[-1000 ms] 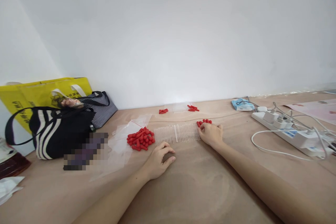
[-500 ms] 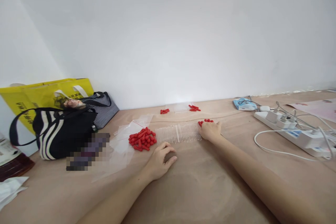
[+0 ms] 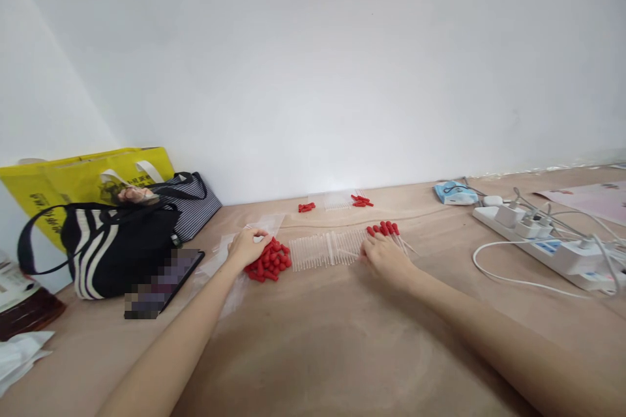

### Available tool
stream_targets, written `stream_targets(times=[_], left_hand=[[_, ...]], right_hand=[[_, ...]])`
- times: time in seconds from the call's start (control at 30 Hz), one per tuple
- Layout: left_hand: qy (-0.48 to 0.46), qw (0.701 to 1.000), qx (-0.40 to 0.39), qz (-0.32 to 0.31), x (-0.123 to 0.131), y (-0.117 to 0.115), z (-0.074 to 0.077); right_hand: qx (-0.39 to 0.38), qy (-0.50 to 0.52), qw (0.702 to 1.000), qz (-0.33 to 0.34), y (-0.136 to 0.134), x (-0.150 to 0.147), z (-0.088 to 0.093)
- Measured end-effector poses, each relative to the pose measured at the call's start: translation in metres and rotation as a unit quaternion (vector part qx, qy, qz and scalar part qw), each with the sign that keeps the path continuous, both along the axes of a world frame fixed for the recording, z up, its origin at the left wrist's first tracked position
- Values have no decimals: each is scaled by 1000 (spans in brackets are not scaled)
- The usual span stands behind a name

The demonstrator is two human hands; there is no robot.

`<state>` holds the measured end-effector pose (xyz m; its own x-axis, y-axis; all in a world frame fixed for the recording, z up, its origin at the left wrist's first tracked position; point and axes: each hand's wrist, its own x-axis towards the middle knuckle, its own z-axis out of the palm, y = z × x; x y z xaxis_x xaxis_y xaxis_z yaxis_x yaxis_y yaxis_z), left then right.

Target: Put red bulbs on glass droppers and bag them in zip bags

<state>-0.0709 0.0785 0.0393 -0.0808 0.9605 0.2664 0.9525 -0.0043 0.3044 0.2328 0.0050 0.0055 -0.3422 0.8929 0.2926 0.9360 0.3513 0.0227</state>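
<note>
Your left hand (image 3: pixel 248 247) curls at the pile of red bulb-ended caps (image 3: pixel 274 262), left of centre; your right hand (image 3: pixel 388 259) bends over the right end of the mid-frame row of thin sticks (image 3: pixel 331 249). Whether either grips anything, I cannot tell. Smooth brown tabletop (image 3: pixel 313 345) spreads to the bottom edge. The sticks point up-frame; their row runs left to right.
</note>
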Motion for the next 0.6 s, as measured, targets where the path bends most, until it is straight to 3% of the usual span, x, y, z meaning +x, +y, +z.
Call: stream_targets(times=[0.07, 0.13, 0.4, 0.6], left_hand=[[2, 1000, -24, 6, 1, 9, 0], [6, 999, -43, 13, 4, 15, 0], [5, 999, -54, 4, 11, 18, 3], [-15, 998, 5, -55, 20, -6, 15]], right_hand=[[20, -5, 997, 77, -12, -3, -4], [24, -5, 994, 105, -20, -5, -9], [-23, 16, 992, 123, -24, -4, -11], [-53, 94, 983, 146, -23, 0, -13]])
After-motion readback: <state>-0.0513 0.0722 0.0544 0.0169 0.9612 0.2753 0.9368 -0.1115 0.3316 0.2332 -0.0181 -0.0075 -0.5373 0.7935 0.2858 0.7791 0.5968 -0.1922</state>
